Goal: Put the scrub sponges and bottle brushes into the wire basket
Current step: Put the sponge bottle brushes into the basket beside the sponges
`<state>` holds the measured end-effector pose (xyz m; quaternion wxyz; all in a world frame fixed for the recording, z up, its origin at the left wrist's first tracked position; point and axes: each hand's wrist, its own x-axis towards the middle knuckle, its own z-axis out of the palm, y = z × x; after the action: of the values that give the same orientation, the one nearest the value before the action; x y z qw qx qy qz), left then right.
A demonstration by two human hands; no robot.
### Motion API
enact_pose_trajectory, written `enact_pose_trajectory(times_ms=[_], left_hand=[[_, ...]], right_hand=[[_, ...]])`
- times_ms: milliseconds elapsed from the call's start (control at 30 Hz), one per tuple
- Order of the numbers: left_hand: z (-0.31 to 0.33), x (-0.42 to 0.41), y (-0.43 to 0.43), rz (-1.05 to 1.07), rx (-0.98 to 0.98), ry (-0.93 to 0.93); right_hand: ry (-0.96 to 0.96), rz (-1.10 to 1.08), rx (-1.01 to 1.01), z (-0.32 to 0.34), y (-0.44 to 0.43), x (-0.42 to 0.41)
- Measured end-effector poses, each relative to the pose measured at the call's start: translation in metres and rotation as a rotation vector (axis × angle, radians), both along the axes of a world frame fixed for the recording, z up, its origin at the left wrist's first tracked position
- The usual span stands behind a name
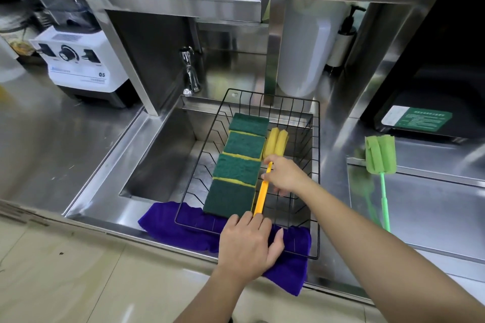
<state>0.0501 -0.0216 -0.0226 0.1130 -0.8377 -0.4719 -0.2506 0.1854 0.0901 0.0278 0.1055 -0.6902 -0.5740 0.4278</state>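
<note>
A black wire basket (pixel 316 170) sits across the sink on a purple cloth. Several green-and-yellow scrub sponges (pixel 237 165) lie in a row along its left side. Beside them lies a yellow bottle brush (pixel 275 142), its foam head toward the back and its handle pointing at me. My right hand (pixel 284 174) pinches the middle of that handle. My left hand (pixel 248 242) rests over the handle's near end at the basket's front rim. A green bottle brush (pixel 380 154) lies on the counter to the right, outside the basket.
The sink (pixel 160 165) has a faucet (pixel 190 73) behind it. A white blender base (pixel 81 65) stands at the back left. A purple cloth (pixel 170 220) hangs over the front edge. A white canister (pixel 301 47) and a pump bottle (pixel 343 36) stand behind the basket.
</note>
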Motion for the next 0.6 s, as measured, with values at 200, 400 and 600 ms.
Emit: enact_pose_trajectory(times_ms=[200, 400, 600], left_hand=[[-0.003, -0.001, 0.001, -0.004, -0.005, -0.004], [-0.004, -0.001, 0.002, -0.015, -0.012, 0.001], [-0.004, -0.001, 0.002, -0.023, 0.005, -0.003]], right_hand=[[0.070, -0.359, 0.519, 0.026, 0.003, 0.045], [-0.372, -0.707, 0.622, 0.021, -0.019, 0.113], [-0.438, -0.831, 0.233, -0.009, -0.059, 0.146]])
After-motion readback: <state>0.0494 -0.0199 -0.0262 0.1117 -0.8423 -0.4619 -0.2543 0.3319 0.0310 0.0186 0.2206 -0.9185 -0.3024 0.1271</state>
